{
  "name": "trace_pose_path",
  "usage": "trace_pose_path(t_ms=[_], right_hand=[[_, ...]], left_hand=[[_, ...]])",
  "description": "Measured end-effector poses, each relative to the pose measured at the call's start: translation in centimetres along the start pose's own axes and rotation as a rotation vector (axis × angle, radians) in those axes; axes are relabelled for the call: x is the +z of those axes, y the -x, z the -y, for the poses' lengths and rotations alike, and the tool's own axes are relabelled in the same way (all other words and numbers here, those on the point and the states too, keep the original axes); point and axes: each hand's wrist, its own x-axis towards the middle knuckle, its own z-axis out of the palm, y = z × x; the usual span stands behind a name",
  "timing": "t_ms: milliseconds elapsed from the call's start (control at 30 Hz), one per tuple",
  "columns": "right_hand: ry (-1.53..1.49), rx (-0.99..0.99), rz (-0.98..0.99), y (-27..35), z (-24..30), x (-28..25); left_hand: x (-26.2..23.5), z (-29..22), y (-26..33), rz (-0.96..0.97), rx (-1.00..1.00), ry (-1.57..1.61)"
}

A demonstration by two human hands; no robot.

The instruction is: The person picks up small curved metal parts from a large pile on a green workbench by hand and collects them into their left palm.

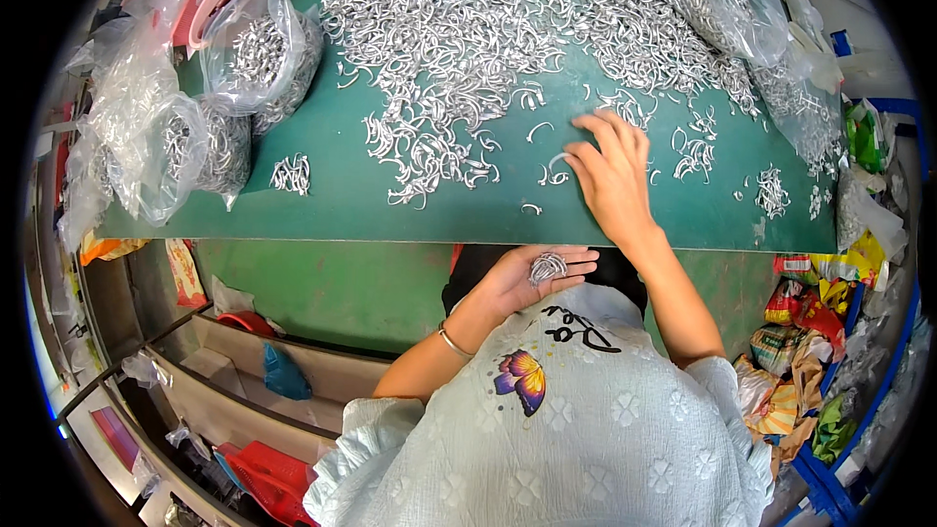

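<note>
— Where does everything sit?

— My right hand lies flat on the green table top, fingertips at a few loose curved silver metal hooks. Behind them spreads the big heap of silver hooks.

— And your left?

— My left hand is palm up just below the table's near edge, a small bunch of hooks in it. Clear plastic bags of hooks sit far left.

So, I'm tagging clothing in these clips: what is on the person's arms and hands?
Both forearms are bare, no gloves. The left hand has a thin silver-coloured bangle at the wrist. The right hand wears nothing visible. Short ruffled sleeves of a pale textured top end above the elbows.
</note>
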Motion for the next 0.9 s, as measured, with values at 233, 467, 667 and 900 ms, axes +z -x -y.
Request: trace_pose_path(t_ms=[233, 467, 667, 900], right_hand=[[0.004, 0.064, 0.210, 5.8, 2.5, -4.9], [-0.204, 0.168, 0.032, 5.0, 2.3, -4.6], [-0.432, 0.103, 0.093, 8.4, 3.0, -5.5], [-0.368, 0.075, 0.190, 9.4, 3.0, -5.5]], left_hand=[[0.8, -0.4, 0.1, 0.046, -0.034, 0.136], [2.7, -0.6, -0.1, -0.041, 0.000, 0.047], [-0.7, 1.0, -0.5, 0.323, -0.055, 0.435], [-1.1, 1.3, -0.4, 0.310, -0.068, 0.481]])
